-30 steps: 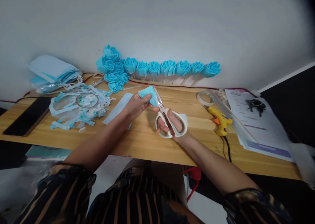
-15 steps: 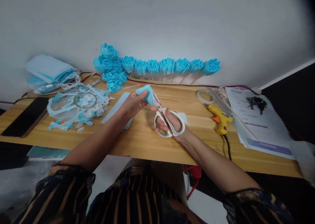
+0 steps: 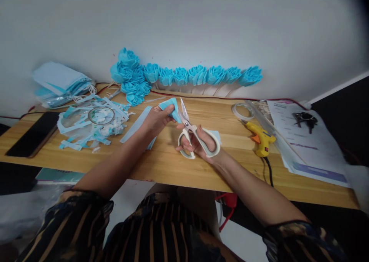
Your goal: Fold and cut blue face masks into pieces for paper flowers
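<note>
My left hand (image 3: 157,120) pinches a folded light-blue piece of material (image 3: 172,108) above the wooden table (image 3: 173,166). My right hand (image 3: 201,143) has its fingers through the white handles of a pair of scissors (image 3: 193,133). The blades are spread apart and point up beside the blue piece, just to its right. A flat pale-blue strip (image 3: 137,124) lies on the table under my left wrist.
A row of blue paper flowers (image 3: 184,75) leans on the wall. At left lie blue scraps with a tape ring (image 3: 100,116), stacked masks (image 3: 60,83) and a black phone (image 3: 33,133). At right are a tape roll (image 3: 240,112), a yellow glue gun (image 3: 261,139) and papers with keys (image 3: 304,119).
The scissor blades, closed on the blue piece a second ago, have opened and drawn slightly right of it. Both hands stay in much the same place.
</note>
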`<state>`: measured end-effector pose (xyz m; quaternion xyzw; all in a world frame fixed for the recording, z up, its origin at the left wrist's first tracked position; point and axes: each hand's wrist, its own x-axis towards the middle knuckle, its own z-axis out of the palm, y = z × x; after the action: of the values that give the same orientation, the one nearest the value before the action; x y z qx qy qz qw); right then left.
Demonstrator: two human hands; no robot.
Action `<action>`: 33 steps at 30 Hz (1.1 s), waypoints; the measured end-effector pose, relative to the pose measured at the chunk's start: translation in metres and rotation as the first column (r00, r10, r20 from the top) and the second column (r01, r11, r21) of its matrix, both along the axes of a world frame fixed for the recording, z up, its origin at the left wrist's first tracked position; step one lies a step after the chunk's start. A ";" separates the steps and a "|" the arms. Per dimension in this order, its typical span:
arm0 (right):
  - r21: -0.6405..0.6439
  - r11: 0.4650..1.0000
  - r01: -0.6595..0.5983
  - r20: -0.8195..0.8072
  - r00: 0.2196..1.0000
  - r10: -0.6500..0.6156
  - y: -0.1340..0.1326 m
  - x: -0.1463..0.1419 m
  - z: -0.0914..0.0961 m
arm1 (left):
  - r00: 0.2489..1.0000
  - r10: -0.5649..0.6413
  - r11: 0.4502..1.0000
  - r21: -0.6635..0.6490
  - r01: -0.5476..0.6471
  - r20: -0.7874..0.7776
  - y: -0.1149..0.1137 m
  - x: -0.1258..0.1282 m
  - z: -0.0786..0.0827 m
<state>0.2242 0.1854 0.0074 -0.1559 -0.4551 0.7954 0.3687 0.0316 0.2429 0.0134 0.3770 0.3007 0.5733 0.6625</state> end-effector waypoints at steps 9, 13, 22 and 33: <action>-0.010 1.000 0.024 0.043 0.999 -0.024 0.000 0.001 0.004 | 0.998 0.011 1.000 0.012 -0.010 -0.054 -0.003 0.002 0.000; -0.015 1.000 0.022 0.060 0.998 -0.021 0.002 0.001 0.001 | 0.996 0.081 0.997 -0.002 -0.081 -0.035 0.000 0.002 0.000; -0.009 1.000 0.026 0.003 1.000 -0.026 0.001 0.001 0.001 | 0.997 0.052 0.998 0.049 -0.048 -0.065 -0.003 0.002 -0.001; -0.039 0.989 0.145 0.087 0.986 -0.141 0.000 -0.001 0.001 | 0.990 0.086 0.996 -0.003 -0.087 -0.109 -0.008 0.010 -0.002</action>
<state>0.2233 0.1859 0.0087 -0.2298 -0.4398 0.7696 0.4018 0.0418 0.2349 0.0115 0.3917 0.3544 0.5792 0.6209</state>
